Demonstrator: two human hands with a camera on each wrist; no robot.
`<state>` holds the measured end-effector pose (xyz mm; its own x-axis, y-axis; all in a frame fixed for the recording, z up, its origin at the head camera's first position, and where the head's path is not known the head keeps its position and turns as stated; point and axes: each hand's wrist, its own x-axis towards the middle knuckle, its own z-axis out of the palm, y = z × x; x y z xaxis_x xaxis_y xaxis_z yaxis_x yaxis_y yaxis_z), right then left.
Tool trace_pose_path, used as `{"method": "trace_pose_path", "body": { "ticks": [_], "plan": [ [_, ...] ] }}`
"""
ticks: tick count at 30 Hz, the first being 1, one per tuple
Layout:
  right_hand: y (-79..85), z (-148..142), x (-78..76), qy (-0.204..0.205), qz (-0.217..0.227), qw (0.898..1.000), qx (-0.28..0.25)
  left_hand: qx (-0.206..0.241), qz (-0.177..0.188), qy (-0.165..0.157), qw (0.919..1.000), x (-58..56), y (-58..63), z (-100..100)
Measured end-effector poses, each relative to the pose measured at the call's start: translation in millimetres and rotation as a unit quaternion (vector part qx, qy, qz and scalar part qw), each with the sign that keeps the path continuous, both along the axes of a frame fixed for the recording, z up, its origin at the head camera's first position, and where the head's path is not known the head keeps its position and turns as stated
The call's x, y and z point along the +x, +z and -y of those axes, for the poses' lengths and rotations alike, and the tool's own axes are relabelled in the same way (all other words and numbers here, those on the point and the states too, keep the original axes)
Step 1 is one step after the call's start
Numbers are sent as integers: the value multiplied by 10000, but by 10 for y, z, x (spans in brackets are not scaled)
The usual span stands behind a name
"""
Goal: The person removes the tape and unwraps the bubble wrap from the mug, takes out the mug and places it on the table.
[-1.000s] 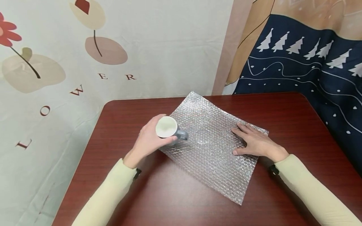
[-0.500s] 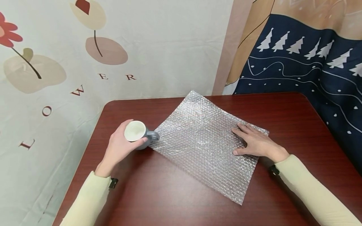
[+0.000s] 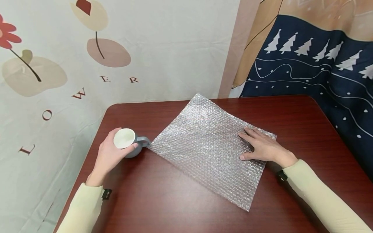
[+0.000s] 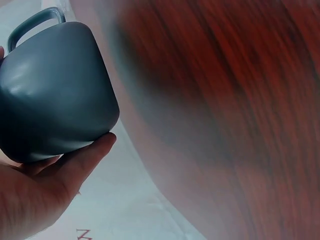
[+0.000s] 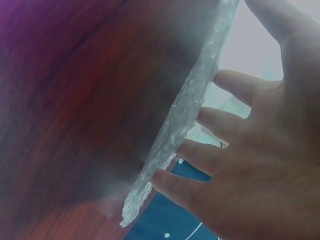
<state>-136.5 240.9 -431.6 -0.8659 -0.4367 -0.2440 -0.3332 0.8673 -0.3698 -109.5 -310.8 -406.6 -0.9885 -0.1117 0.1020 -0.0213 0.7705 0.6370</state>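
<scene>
My left hand [image 3: 109, 152] grips a blue-grey mug [image 3: 135, 149] with a white inside, fingers and thumb curled round its body. The mug is upright at the left of the table, its handle pointing right, close to the left corner of a silvery bubble wrap sheet [image 3: 201, 142]. In the left wrist view the mug's smooth side [image 4: 55, 95] appears held above the tabletop. My right hand [image 3: 263, 147] rests on the right part of the sheet with fingers spread. The right wrist view shows its fingertips [image 5: 227, 80] touching the wrap [image 5: 185, 110].
The reddish-brown wooden table [image 3: 163, 200] has rounded far corners. Behind it hangs a pale curtain [image 3: 175, 58] with flower prints and letters. At the right is a dark blue cloth [image 3: 309, 74] with white trees.
My left hand has carried the mug leftward, off the bubble wrap, uncovering the sheet's left corner. My right hand has stayed in place on the sheet.
</scene>
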Motion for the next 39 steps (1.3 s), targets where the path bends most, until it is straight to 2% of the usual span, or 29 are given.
{"method": "trace_pose_path", "body": {
  "ticks": [15, 23, 25, 27, 30, 32, 34, 36, 38, 39],
  "plan": [
    [6, 22, 10, -8, 13, 10000, 5, 52, 223, 172, 9996, -45, -77, 143],
    [14, -2, 26, -28, -35, 10000, 41, 87, 474, -156, 9987, -88, -62, 151],
    [15, -2, 35, -40, -51, 9999, 90, 10, 437, -225, 9988, -91, -55, 145],
    [23, -2, 50, -70, -74, 9998, 143, -91, 134, -171, 9997, -85, -50, 117],
    [49, -2, 80, -109, -143, 9995, 258, -120, -885, 18, 9960, -69, -40, 17],
    [76, 0, 106, -163, -192, 9991, 345, -112, -1698, 25, 9854, -61, -17, -116],
    [98, 10, 132, -175, -248, 9986, 433, -163, -2380, -220, 9709, -61, 5, -277],
    [113, 30, 159, -167, -306, 9982, 483, -306, -2645, -599, 9620, -56, 30, -466],
    [120, 57, 192, -128, -383, 9979, 508, -472, -2582, -1033, 9594, -53, 32, -655],
    [125, 70, 209, -99, -418, 9977, 517, -577, -2413, -1212, 9611, -48, 25, -746]
  ]
}}
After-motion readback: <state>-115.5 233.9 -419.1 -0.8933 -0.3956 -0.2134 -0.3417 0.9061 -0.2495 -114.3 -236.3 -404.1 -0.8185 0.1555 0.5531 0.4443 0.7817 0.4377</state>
